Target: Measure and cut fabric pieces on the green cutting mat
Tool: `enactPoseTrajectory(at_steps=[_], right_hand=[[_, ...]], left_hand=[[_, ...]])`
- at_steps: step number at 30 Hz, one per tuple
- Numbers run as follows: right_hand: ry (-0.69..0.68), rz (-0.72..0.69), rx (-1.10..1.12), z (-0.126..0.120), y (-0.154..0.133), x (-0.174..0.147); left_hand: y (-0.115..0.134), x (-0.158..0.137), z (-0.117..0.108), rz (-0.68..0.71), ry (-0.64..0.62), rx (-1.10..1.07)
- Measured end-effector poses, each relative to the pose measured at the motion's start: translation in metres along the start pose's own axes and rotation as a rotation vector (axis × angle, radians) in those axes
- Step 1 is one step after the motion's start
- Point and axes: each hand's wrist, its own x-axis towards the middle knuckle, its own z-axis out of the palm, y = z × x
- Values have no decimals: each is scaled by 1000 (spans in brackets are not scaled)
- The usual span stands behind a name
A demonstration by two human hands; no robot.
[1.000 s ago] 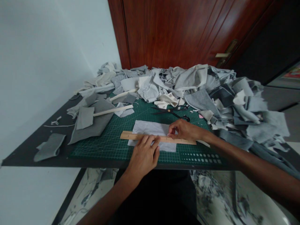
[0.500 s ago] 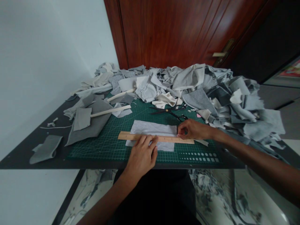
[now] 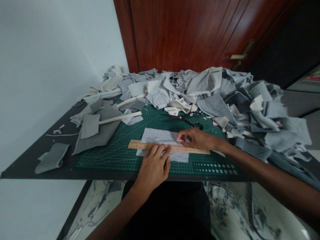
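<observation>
A light grey piece of fabric (image 3: 160, 135) lies flat on the green cutting mat (image 3: 107, 160). Across it rests a wooden ruler (image 3: 140, 145), with fabric showing above and below. My left hand (image 3: 153, 165) presses the ruler down from the near side, its fingers stretched out over the wood. Just above the ruler's upper edge, my right hand (image 3: 193, 138) pinches a small pale pink piece that looks like tailor's chalk (image 3: 180, 142) against the fabric. Black scissors (image 3: 183, 117) lie on the mat beyond my right hand.
Grey and cream fabric scraps (image 3: 205, 83) are heaped along the back and right of the dark table (image 3: 25, 160). More cut pieces (image 3: 100, 123) lie at the left. Behind stands a wooden door (image 3: 175, 33), with a white wall (image 3: 62, 40) on the left. Scraps litter the floor.
My right hand has slid left along the ruler's upper edge, from near the fabric's right side toward its middle. My left hand stays on the ruler. The view has shifted slightly.
</observation>
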Motion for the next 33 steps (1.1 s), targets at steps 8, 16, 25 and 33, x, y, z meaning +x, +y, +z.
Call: enactPoseTrajectory(at_steps=[8, 16, 25, 33], right_hand=[[73, -30, 29, 15, 0, -6], [234, -68, 69, 30, -5, -6], [342, 34, -20, 19, -2, -16], [257, -31, -32, 19, -9, -7]], left_hand=[[1, 2, -2, 1, -16, -9], [1, 0, -1, 1, -15, -3], [1, 2, -1, -6, -11, 15], [1, 2, -1, 3, -12, -3]])
